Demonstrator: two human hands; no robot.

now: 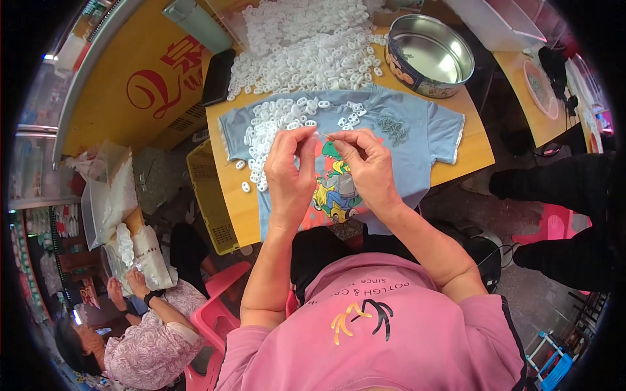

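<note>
My left hand [289,171] and my right hand [366,163] meet fingertip to fingertip above a light blue child's T-shirt [417,127] spread on a wooden table [473,153]. Between the pinched fingers sits a small white plastic piece [321,135], held by both hands. Several loose white ring-shaped pieces [274,124] lie scattered on the shirt just beyond my left hand. A big heap of the same white pieces [306,45] covers the far part of the table.
A round metal tin [430,55] stands at the table's far right. A black phone [218,75] lies at the far left edge, a yellow crate [212,202] beside the table. Another person [147,339] sits lower left holding a bag of white pieces. Pink stools stand below.
</note>
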